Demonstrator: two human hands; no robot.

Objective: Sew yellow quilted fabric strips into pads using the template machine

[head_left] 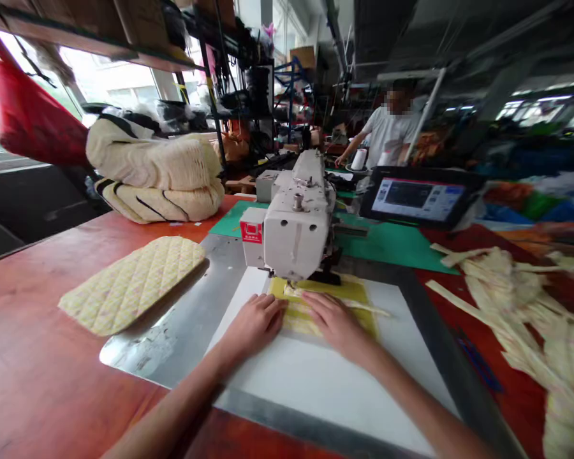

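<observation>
A white sewing machine (296, 236) stands at the centre, its needle area over a yellow-green template (363, 293) on a white sheet (316, 376). Just below the machine head, my left hand (256, 320) rests at the template's left edge, fingers curled together; what lies under them is hidden. My right hand (332, 320) lies on the template with its fingers stretched out, touching pale fabric near the needle. From there a narrow pale strip (370, 308) runs to the right. A quilted yellow patterned piece (136, 280) lies on the left, partly over the metal plate (143, 350).
Stacked cream fabric bundles (157, 169) sit at the back left. A screen (421, 196) stands right of the machine. Pale fabric strips (521, 319) and blue snips (479, 362) lie on the right. A person (387, 134) stands behind, near a thread cone (358, 159).
</observation>
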